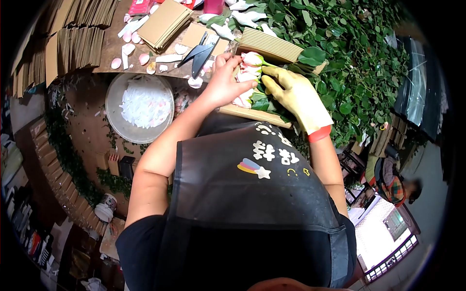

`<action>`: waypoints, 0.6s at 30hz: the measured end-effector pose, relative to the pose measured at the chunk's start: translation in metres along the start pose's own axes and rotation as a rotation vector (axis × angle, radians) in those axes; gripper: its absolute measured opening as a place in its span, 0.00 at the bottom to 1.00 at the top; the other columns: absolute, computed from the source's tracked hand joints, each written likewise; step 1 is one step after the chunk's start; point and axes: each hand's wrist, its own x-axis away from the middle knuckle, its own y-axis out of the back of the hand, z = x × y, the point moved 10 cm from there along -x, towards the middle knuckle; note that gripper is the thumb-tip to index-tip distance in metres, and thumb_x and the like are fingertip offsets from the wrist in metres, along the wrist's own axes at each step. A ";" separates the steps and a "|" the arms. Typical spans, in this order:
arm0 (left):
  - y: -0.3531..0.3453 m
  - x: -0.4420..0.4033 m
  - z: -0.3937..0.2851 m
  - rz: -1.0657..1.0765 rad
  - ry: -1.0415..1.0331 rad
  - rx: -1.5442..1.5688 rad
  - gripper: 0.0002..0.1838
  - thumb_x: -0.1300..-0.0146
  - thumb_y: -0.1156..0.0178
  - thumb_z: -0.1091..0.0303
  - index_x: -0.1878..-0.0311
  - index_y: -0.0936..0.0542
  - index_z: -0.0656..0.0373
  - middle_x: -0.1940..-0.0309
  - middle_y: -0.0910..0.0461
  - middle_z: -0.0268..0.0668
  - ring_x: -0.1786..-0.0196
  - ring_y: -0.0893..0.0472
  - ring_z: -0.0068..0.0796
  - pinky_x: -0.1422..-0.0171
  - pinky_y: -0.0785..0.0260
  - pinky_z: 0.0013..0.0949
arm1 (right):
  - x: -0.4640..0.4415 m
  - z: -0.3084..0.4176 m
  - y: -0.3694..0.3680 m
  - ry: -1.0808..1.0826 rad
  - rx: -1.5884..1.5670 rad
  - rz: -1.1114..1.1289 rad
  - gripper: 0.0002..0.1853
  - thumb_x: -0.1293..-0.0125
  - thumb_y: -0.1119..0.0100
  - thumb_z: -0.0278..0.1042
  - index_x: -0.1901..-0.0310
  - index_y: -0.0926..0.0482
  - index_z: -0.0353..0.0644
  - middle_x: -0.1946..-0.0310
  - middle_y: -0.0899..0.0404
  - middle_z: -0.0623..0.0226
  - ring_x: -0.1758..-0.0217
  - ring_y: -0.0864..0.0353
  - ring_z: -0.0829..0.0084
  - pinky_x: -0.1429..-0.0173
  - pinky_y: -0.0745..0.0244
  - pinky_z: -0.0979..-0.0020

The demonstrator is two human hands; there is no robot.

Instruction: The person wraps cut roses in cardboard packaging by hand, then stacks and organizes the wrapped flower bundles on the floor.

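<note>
Pale pink roses lie in a row on corrugated cardboard, heads to the left and leafy stems to the right. My bare left hand wraps round the rose heads, with its fingers at the top flower and the thumb across the lower ones. At the right, my right hand, in a yellow rubber glove, has its curled fingers on the stems and leaves just behind the heads. The cardboard's near edge shows below the flowers, close to my apron. The stems under the glove are partly hidden.
Black-handled scissors and a stack of cardboard sheets lie left of the roses among loose petals. A heap of green foliage fills the right. A tub of white scraps stands lower left. Another person is far right.
</note>
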 end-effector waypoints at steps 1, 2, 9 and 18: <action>-0.001 -0.005 0.004 -0.030 0.023 0.032 0.39 0.45 0.19 0.52 0.34 0.20 0.63 0.42 0.27 0.49 0.33 0.29 0.46 0.24 0.37 0.42 | 0.000 -0.001 -0.002 -0.001 0.001 -0.003 0.15 0.26 0.37 0.38 0.41 0.15 0.45 0.55 0.11 0.56 0.55 0.11 0.54 0.46 0.17 0.57; -0.001 -0.008 0.006 -0.046 0.051 -0.015 0.37 0.45 0.20 0.51 0.37 0.18 0.62 0.42 0.26 0.49 0.33 0.29 0.47 0.24 0.36 0.42 | 0.000 0.000 -0.003 -0.003 0.000 -0.009 0.15 0.26 0.37 0.38 0.41 0.16 0.45 0.55 0.11 0.56 0.56 0.11 0.54 0.47 0.17 0.57; 0.014 -0.012 -0.025 -0.138 0.032 -0.201 0.28 0.49 0.19 0.50 0.52 0.12 0.61 0.44 0.25 0.49 0.35 0.28 0.49 0.28 0.34 0.46 | 0.028 -0.010 0.015 -0.502 -0.903 -0.234 0.14 0.23 0.39 0.28 0.40 0.15 0.42 0.47 0.12 0.67 0.45 0.14 0.69 0.33 0.23 0.69; 0.021 -0.006 -0.034 -0.203 -0.067 -0.223 0.24 0.50 0.17 0.55 0.56 0.10 0.62 0.39 0.23 0.54 0.29 0.29 0.54 0.27 0.33 0.49 | 0.019 0.006 0.015 -0.117 -0.104 -0.267 0.21 0.26 0.43 0.27 0.33 0.20 0.47 0.37 0.17 0.61 0.37 0.16 0.55 0.34 0.20 0.59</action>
